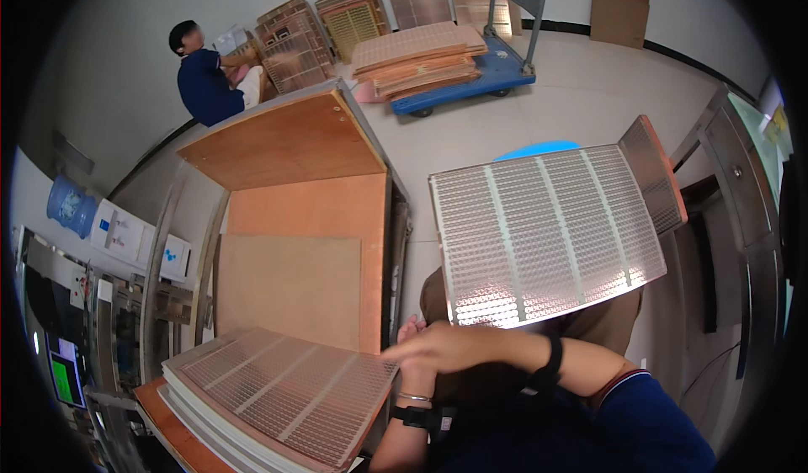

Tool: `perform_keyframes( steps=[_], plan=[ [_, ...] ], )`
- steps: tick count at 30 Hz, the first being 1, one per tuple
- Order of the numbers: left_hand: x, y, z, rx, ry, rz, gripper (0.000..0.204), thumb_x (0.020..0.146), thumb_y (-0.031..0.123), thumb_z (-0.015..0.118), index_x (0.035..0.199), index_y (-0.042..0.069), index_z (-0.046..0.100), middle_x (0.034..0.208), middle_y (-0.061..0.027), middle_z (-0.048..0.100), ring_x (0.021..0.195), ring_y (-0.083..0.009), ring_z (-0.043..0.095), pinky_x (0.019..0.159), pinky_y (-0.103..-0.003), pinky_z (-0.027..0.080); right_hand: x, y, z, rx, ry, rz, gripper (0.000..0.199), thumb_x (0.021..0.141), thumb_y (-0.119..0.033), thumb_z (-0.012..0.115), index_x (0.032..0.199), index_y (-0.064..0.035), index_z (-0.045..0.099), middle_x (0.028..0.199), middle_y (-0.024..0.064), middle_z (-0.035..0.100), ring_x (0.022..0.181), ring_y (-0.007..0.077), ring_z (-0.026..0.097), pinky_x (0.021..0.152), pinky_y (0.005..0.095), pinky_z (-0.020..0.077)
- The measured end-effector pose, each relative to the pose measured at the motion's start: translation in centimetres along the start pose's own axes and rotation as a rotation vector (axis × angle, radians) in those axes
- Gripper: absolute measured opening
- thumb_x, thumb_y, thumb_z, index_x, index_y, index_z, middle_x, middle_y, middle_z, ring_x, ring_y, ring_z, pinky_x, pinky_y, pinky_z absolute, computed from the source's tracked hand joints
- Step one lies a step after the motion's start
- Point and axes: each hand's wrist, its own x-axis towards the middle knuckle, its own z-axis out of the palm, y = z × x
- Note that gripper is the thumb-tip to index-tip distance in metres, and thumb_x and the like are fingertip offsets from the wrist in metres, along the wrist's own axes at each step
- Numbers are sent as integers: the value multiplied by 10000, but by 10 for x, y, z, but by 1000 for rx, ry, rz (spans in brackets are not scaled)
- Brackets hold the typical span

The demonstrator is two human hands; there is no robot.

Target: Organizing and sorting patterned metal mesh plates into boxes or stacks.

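A large copper-coloured perforated panel (547,233) hangs tilted over my lap. My right hand (442,347) reaches across from the right, a black band on its wrist, and meets the panel's lower left corner with fingers stretched leftward. My left hand (411,338) comes up from below, wearing a bracelet and a black watch. It is mostly hidden behind the right hand, so its grip is unclear. To the lower left lies a stack of similar panels (286,393), close to the right hand's fingertips.
A wooden board table (303,212) stands ahead of the stack. Another panel (656,170) leans at the right beside metal cabinets (741,187). Further off stands a blue cart (497,69) piled with panels. A person in dark blue (206,82) works by more leaning panels.
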Motion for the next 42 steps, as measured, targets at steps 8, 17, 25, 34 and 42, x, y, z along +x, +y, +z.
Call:
perform_keyframes(
  steps=[8,17,25,34,42],
  plan=[
    [-7,59,88,223,-178,55,283,963,137,479,1211,0,492,1100,-121,592,936,-150,580,851,-270,491,-224,39,-138,-554,1370,517,291,908,-100,485,1162,-2,587,1099,171,635,1027,272,608,902,343,453],
    [-1,59,114,303,-300,-19,359,946,113,505,1275,-20,454,1172,-114,581,985,-154,571,856,-292,489,-350,50,-135,-674,1527,875,347,900,-96,483,1223,18,539,1200,199,577,1110,313,553,954,343,411],
    [-11,85,108,255,-282,142,377,948,131,500,1301,10,445,1237,-105,547,1109,-195,540,951,-326,459,-342,-8,-125,66,1639,515,344,937,-119,477,1249,15,531,870,26,618,765,77,564,714,201,450],
    [-8,114,76,221,-294,219,380,955,178,484,1298,20,441,1262,-118,531,1116,-211,537,947,-345,465,-304,-62,-118,346,1518,102,387,967,-191,465,1239,82,504,1117,135,622,951,149,614,837,258,489],
    [-11,119,80,237,-371,205,388,955,172,478,1308,17,433,1283,-128,512,1135,-224,524,960,-363,458,-305,-74,-111,489,1490,88,350,955,-209,504,1151,74,567,1005,117,656,857,130,627,784,253,502]
  ],
)
